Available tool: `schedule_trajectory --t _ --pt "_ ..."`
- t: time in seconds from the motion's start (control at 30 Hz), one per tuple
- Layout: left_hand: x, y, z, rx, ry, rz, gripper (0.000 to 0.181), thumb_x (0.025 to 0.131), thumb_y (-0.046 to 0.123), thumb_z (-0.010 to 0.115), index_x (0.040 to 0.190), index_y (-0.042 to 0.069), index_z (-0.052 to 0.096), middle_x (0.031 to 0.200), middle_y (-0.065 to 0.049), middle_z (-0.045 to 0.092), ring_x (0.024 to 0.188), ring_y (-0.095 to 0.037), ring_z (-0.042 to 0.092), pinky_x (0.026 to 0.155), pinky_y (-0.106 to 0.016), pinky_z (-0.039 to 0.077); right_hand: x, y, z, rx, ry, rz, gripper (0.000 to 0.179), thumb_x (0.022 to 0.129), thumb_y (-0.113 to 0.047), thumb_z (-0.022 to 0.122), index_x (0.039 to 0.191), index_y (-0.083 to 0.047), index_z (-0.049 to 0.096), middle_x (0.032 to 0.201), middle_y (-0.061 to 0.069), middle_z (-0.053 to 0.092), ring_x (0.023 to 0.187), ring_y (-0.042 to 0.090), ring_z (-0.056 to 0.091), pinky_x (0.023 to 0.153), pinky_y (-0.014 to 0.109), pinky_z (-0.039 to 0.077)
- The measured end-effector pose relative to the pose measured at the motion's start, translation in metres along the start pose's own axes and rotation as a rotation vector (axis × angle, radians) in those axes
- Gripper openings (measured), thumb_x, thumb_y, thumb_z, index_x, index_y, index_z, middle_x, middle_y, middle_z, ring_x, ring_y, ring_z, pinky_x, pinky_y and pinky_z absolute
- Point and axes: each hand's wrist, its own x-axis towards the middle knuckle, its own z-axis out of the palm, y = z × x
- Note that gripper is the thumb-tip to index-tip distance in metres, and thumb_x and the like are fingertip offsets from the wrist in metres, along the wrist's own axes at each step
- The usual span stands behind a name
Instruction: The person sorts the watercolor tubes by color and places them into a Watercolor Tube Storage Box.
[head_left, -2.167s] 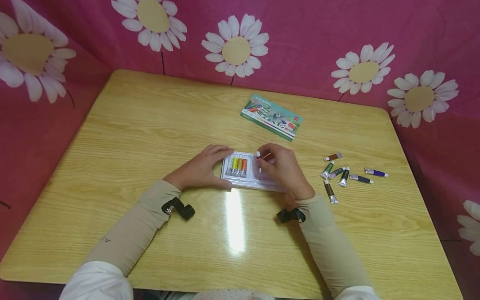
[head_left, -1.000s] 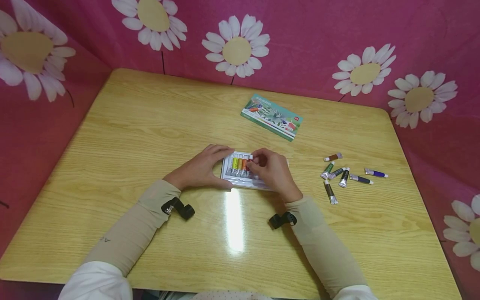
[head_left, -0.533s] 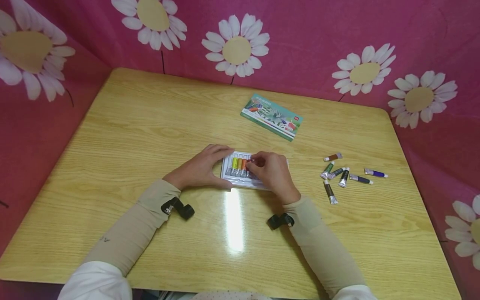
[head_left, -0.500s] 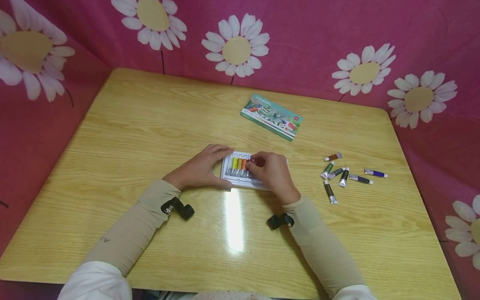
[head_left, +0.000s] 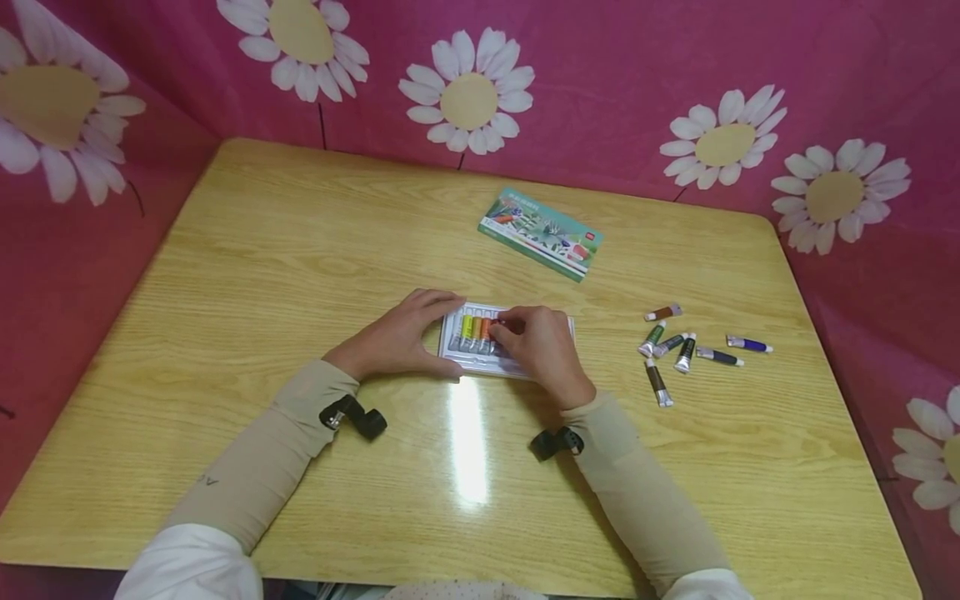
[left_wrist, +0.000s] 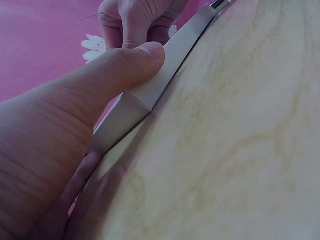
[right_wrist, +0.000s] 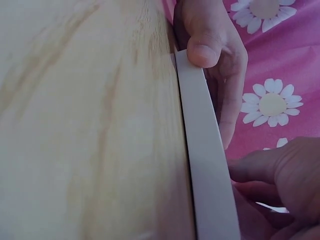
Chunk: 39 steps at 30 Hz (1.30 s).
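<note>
in the tray (head_left: 472,361), the red tube (head_left: 496,322) could sit crooked if your right hand (head_left: 542,342) presses at a slant; if your left hand (head_left: 401,335), gripping the tray's left end, slackens, the tray might slide. the tube lies beneath your right hand, seemingly pinched by thumb and forefinger, just beside the orange tube (head_left: 485,327).

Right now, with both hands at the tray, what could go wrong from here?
The red paint tube, partly covered by the right hand, may sit crooked and nudge the orange paint tube beside it. If the left hand loosens its grip on the white tray, pressing could make it slide. The green paint tube lies crowded with other loose tubes, so picking one may roll another.
</note>
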Motion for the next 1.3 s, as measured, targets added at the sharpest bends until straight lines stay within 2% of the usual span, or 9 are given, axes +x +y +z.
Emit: schedule_trajectory --t 0.43,0.7,1.07,1.3 --pt "0.001 -0.002 -0.001 0.000 0.008 0.017 0.113 0.071 0.065 0.087 0.162 0.020 0.037 0.166 -0.001 0.037 0.154 -0.021 0.032 0.128 -0.048 0.031 0.001 0.000 0.002 0.004 -0.005 -0.014 0.027 0.095 -0.026 0.075 0.113 -0.007 0.080 0.111 0.010 0.080 0.108 0.025 0.073 0.096 0.043 0.058" --pt "0.001 -0.002 -0.001 0.002 0.006 0.011 0.113 0.071 0.065 0.087 0.162 0.020 0.038 0.166 -0.001 0.036 0.155 -0.022 0.031 0.129 -0.049 0.030 0.002 0.003 -0.003 0.025 -0.066 -0.023 0.028 0.096 -0.023 0.072 0.118 -0.005 0.078 0.117 0.012 0.079 0.109 0.025 0.071 0.098 0.044 0.058" --pt "0.001 -0.002 0.000 0.012 -0.009 -0.007 0.113 0.071 0.070 0.084 0.162 0.022 0.036 0.167 0.000 0.035 0.156 -0.023 0.030 0.129 -0.051 0.030 0.001 0.005 -0.010 0.016 -0.126 -0.020 0.032 0.098 -0.027 0.071 0.123 -0.008 0.077 0.119 0.009 0.078 0.101 0.022 0.066 0.087 0.035 0.053" --pt "0.002 -0.004 0.001 -0.008 0.000 0.009 0.112 0.072 0.068 0.085 0.162 0.022 0.037 0.167 0.001 0.035 0.155 -0.021 0.031 0.129 -0.049 0.031 0.001 0.010 -0.016 0.056 -0.145 -0.021 0.030 0.101 -0.028 0.064 0.120 -0.010 0.078 0.119 0.007 0.078 0.108 0.022 0.066 0.098 0.040 0.055"
